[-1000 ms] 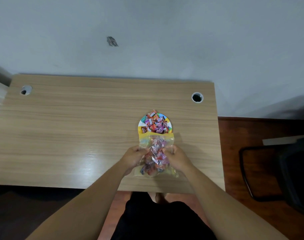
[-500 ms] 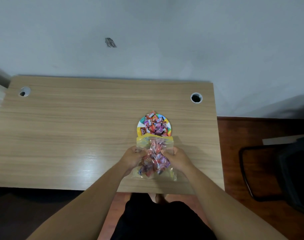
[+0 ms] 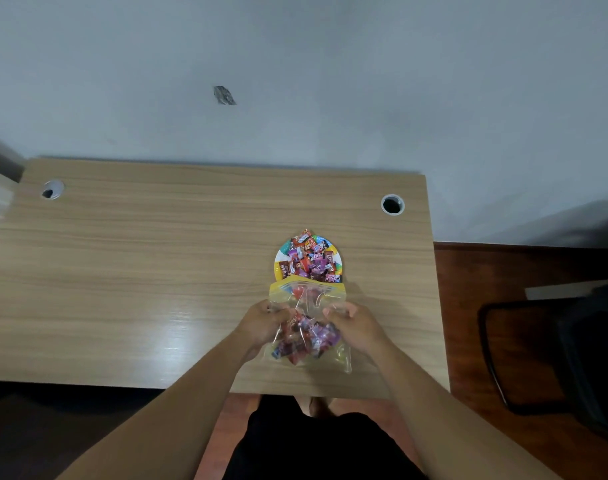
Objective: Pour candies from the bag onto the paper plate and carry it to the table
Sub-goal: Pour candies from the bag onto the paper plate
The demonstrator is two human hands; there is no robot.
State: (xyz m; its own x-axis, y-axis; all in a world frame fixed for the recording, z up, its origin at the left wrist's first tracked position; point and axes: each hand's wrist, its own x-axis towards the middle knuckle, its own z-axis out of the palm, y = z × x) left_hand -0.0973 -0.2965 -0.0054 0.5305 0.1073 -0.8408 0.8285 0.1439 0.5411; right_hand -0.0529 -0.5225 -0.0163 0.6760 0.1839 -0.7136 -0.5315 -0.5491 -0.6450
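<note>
A clear plastic bag (image 3: 307, 299) with a yellow zip rim lies over the desk's near right part, its open mouth touching the near edge of a small colourful paper plate (image 3: 279, 258). Wrapped candies (image 3: 309, 259) are heaped on the plate, and more candies (image 3: 306, 337) sit in the bag's lower half. My left hand (image 3: 261, 323) grips the bag's left side and my right hand (image 3: 356, 323) grips its right side.
The wooden desk (image 3: 139, 271) stands against a grey wall, with cable holes at far left (image 3: 52, 189) and far right (image 3: 392, 204). A black chair (image 3: 555, 348) stands on the red-brown floor to the right. My legs show below the desk's near edge.
The bag's candies have bunched toward its lower half between my hands, leaving the upper part near the mouth flatter. Hands and plate have barely moved.
</note>
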